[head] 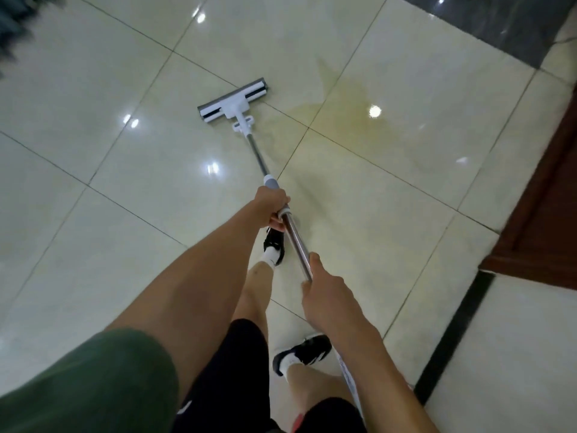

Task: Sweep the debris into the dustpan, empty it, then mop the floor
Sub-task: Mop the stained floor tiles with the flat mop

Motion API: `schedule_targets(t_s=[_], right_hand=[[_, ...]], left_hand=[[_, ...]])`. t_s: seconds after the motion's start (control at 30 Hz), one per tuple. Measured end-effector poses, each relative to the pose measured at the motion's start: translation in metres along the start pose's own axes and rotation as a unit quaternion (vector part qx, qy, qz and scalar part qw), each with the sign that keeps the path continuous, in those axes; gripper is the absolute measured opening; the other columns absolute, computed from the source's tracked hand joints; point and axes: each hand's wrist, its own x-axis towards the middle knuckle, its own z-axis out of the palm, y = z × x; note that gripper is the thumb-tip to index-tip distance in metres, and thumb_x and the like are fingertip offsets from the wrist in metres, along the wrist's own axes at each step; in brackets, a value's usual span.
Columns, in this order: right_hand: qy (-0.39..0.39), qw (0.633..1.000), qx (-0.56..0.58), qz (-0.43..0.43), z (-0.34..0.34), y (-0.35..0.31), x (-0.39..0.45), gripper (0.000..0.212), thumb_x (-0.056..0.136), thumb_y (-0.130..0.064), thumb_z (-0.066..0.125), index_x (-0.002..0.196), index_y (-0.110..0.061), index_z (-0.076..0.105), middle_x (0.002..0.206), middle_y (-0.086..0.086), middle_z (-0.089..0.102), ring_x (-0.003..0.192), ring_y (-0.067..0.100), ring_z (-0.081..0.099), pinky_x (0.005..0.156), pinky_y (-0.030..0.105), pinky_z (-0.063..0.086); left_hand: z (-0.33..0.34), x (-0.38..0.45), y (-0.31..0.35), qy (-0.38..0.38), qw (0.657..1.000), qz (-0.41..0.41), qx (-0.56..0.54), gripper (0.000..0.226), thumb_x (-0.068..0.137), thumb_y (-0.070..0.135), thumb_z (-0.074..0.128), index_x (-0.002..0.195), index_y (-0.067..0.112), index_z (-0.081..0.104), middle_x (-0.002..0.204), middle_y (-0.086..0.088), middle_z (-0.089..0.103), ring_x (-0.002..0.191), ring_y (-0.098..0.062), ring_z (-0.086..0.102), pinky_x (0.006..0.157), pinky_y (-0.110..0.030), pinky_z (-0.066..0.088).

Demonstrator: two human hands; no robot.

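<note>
A flat mop with a white and grey head (233, 100) lies on the glossy cream tiled floor (93, 145), its metal pole (295, 235) running back toward me. My left hand (271, 207) grips the pole just below its grey collar. Lower down the pole, my right hand (324, 289) holds the shaft with fingers wrapped round it. A yellowish-brown stain (349, 115) spreads over the tiles just right of the mop head. No dustpan or broom is in view.
A dark wooden door or frame (543, 220) stands at the right edge, with a black floor strip (452, 339) beneath it. Dark grey stone tiles (499, 23) lie at the top right. A blurred dark object (15, 23) sits at the top left. My feet (274, 245) stand under the pole.
</note>
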Motion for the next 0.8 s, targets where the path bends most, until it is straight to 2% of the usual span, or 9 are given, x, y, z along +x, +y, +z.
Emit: schedule_targets(t_s=[0.1,0.17,0.33,0.47,0.57,0.63,0.73,0.8], right_hand=[[-0.002,1.0,0.015,0.023,0.024,0.053,-0.036,0.061,0.105,-0.027,0.036,0.158,-0.036,0.007,0.095,0.004,0.051,0.081,0.021,0.054,0.073,0.033,0.045],[0.003,0.999,0.028,0.035,0.039,0.081,-0.06,0.061,0.105,-0.026,0.036,0.159,-0.036,0.007,0.096,0.004,0.052,0.083,0.022,0.056,0.074,0.033,0.047],[-0.008,0.996,0.077,0.041,0.071,0.108,-0.117,0.065,0.104,-0.021,0.041,0.158,-0.032,0.008,0.112,0.011,0.061,0.088,0.024,0.057,0.077,0.034,0.048],[-0.016,0.99,0.136,0.027,0.083,0.099,-0.125,0.058,0.105,-0.024,0.041,0.157,-0.032,0.015,0.114,0.011,0.061,0.085,0.021,0.057,0.078,0.035,0.051],[-0.039,0.978,0.203,0.011,0.077,0.082,-0.113,0.053,0.105,-0.028,0.041,0.155,-0.032,0.021,0.11,0.007,0.06,0.077,0.017,0.059,0.062,0.029,0.052],[-0.046,0.974,0.222,0.005,0.074,0.063,-0.102,0.054,0.105,-0.028,0.041,0.155,-0.032,0.02,0.109,0.007,0.059,0.072,0.016,0.06,0.054,0.026,0.051],[-0.048,0.968,0.244,0.013,0.072,0.026,-0.075,0.056,0.105,-0.029,0.042,0.155,-0.035,0.018,0.107,0.009,0.058,0.069,0.019,0.06,0.054,0.032,0.056],[-0.049,0.962,0.267,0.017,0.065,-0.006,-0.052,0.057,0.105,-0.029,0.043,0.156,-0.036,0.017,0.099,0.007,0.057,0.065,0.018,0.057,0.051,0.031,0.055]], left_hand=[[0.044,-0.031,-0.044,-0.01,1.0,-0.003,0.021,0.015,0.102,0.015,0.055,0.102,0.0,0.054,0.082,-0.021,0.067,0.056,-0.031,0.069,0.05,-0.044,0.06],[0.068,-0.054,-0.068,-0.017,0.999,-0.006,0.039,0.014,0.103,0.014,0.051,0.096,0.003,0.055,0.081,-0.019,0.066,0.056,-0.029,0.069,0.045,-0.041,0.058],[0.091,-0.096,-0.113,-0.042,0.996,-0.011,0.077,0.018,0.102,0.017,0.054,0.107,0.0,0.055,0.083,-0.02,0.068,0.063,-0.031,0.072,0.048,-0.04,0.059],[0.079,-0.108,-0.119,-0.027,0.996,0.009,0.086,0.016,0.101,0.016,0.057,0.105,0.001,0.054,0.078,-0.017,0.066,0.06,-0.029,0.072,0.05,-0.041,0.06],[0.059,-0.097,-0.108,-0.009,0.997,0.025,0.073,0.017,0.1,0.014,0.059,0.108,0.0,0.055,0.081,-0.018,0.066,0.063,-0.031,0.072,0.057,-0.047,0.063],[0.044,-0.084,-0.099,-0.002,0.998,0.027,0.063,0.018,0.098,0.013,0.061,0.108,-0.001,0.056,0.082,-0.019,0.066,0.061,-0.031,0.071,0.053,-0.044,0.062],[0.016,-0.058,-0.075,-0.001,0.998,0.033,0.061,0.017,0.098,0.012,0.063,0.106,0.0,0.055,0.083,-0.019,0.067,0.057,-0.028,0.07,0.047,-0.039,0.06],[-0.007,-0.035,-0.049,-0.003,0.997,0.044,0.065,0.021,0.097,0.012,0.064,0.11,-0.001,0.054,0.087,-0.02,0.068,0.056,-0.028,0.071,0.045,-0.038,0.058]])
